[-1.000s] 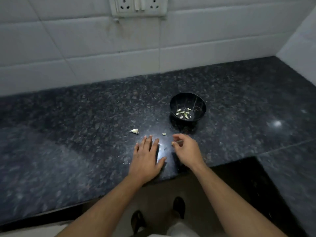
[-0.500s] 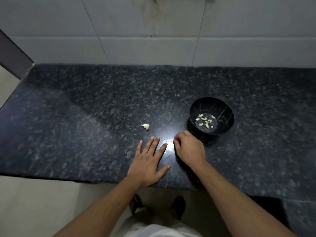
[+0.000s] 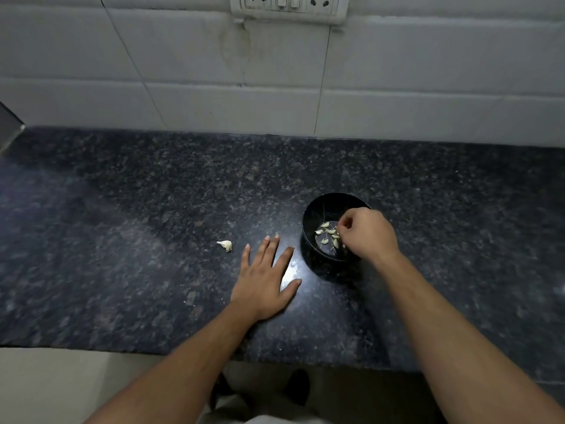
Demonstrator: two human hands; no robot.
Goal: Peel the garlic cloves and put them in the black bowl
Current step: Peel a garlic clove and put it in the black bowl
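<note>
1. Head view looks down on a dark speckled counter (image 3: 122, 240) backed by white tiles (image 3: 214, 99), with a socket plate (image 3: 287, 7) at the top edge.
2. Black bowl (image 3: 312, 215) sits on the counter right of centre, and a cluster of pale peeled cloves (image 3: 327, 232) lies on its bottom.
3. Right hand (image 3: 367, 234) hangs over the bowl's right half, covering that side of the rim, knuckles up.
4. Its fingers (image 3: 345, 223) are curled in and pinched together right above the cloves; whether they grip a clove or are empty, I cannot tell.
5. Left hand (image 3: 263, 280) lies flat on the counter, palm down, fingers spread and empty, thumb out to the right.
6. Its fingertips point away from the person, and the index tip is just beside the bowl's left wall, not touching it.
7. One garlic piece (image 3: 226, 245), still in its whitish skin, lies alone on the counter left of the left hand, close to the little finger but apart from it.
8. A bright reflection glints on the stone between the left hand and the bowl.
9. Both forearms are bare, reaching in from the bottom of the view; dark shoes (image 3: 298, 387) show below the counter edge.
</note>
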